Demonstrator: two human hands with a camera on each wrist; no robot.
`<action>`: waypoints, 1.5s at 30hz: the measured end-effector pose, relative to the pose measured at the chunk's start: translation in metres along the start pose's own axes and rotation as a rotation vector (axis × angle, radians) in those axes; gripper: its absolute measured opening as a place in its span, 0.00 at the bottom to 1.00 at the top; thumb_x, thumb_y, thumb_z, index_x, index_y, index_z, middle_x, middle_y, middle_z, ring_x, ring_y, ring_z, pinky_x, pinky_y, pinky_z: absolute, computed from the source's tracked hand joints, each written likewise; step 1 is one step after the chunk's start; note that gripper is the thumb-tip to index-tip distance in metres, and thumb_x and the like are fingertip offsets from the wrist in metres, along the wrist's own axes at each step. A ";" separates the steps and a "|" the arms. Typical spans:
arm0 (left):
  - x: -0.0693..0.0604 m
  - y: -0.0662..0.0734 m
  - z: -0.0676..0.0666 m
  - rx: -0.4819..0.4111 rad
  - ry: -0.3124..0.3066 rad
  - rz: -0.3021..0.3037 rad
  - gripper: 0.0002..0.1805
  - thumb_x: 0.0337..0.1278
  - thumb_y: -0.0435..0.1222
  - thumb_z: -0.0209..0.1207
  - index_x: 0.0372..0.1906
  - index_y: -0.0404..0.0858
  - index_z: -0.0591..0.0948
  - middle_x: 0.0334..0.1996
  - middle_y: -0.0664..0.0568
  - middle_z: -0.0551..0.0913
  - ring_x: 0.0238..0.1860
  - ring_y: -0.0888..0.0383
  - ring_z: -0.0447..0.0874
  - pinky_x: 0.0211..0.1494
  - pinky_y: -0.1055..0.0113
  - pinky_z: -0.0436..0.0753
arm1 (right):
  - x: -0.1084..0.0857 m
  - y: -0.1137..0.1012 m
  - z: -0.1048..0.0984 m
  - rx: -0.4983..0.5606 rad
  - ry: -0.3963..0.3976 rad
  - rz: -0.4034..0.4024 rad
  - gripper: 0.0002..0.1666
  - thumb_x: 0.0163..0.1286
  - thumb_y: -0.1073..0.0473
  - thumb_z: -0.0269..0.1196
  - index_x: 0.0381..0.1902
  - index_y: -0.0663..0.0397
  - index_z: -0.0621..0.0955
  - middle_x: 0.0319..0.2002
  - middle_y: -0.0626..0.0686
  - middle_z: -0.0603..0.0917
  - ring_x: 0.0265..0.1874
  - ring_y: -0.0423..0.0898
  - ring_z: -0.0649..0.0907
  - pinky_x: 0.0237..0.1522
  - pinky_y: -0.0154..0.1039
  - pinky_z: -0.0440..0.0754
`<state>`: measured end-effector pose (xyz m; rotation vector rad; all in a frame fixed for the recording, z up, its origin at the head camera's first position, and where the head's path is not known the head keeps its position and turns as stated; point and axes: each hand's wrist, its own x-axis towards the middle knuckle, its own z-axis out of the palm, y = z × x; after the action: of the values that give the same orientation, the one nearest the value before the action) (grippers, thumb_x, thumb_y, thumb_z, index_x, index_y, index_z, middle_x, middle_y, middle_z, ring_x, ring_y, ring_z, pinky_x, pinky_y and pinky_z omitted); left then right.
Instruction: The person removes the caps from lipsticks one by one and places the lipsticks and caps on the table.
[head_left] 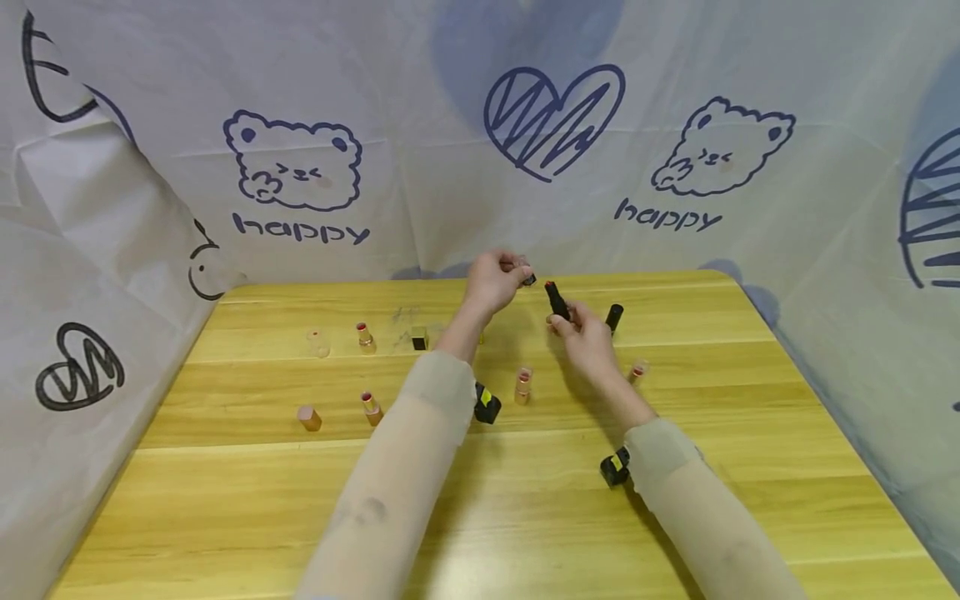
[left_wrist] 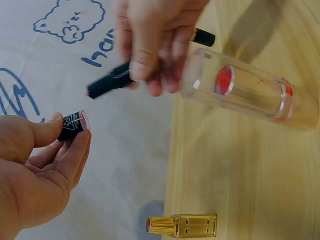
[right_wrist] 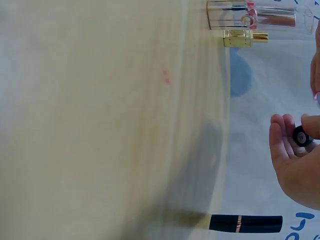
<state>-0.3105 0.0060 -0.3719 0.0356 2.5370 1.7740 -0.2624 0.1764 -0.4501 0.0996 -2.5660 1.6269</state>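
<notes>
My left hand is raised over the table's far edge. In the left wrist view its thumb and fingers pinch a short black cap with white lettering and a clear rim. To its right, my right hand grips a black lipstick with a red tip. That tip points toward the cap, with a gap between them. In the right wrist view only the lipstick's round base shows beside the thumb. Another black tube with a thin gold band stands just beyond the right hand.
On the wooden table stand a clear-capped lipstick, another by the right forearm, and a gold lipstick. Farther left are two open lipsticks, a pink-gold cap, a black-and-gold cap and a clear cap.
</notes>
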 end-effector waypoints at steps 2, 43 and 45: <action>0.001 -0.002 0.001 0.042 -0.006 0.018 0.14 0.73 0.36 0.64 0.56 0.36 0.82 0.49 0.47 0.83 0.50 0.51 0.84 0.49 0.61 0.86 | 0.003 -0.002 0.000 0.040 0.007 -0.011 0.29 0.84 0.56 0.55 0.76 0.59 0.67 0.55 0.61 0.86 0.54 0.57 0.86 0.62 0.52 0.82; 0.020 -0.028 0.026 0.684 -0.273 -0.143 0.06 0.60 0.28 0.69 0.41 0.33 0.85 0.41 0.46 0.82 0.34 0.54 0.73 0.33 0.65 0.76 | 0.034 0.007 0.010 -0.200 -0.092 0.277 0.21 0.74 0.67 0.63 0.63 0.69 0.79 0.62 0.68 0.80 0.66 0.64 0.76 0.69 0.55 0.75; 0.019 -0.028 0.026 0.671 -0.270 -0.146 0.05 0.60 0.28 0.69 0.40 0.33 0.85 0.39 0.46 0.82 0.34 0.54 0.72 0.32 0.65 0.74 | 0.034 0.007 0.009 -0.204 -0.095 0.282 0.21 0.74 0.66 0.63 0.63 0.69 0.79 0.62 0.68 0.80 0.65 0.64 0.76 0.69 0.55 0.75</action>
<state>-0.3278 0.0213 -0.4072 0.1011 2.7036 0.7476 -0.2973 0.1708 -0.4559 -0.2155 -2.9120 1.4588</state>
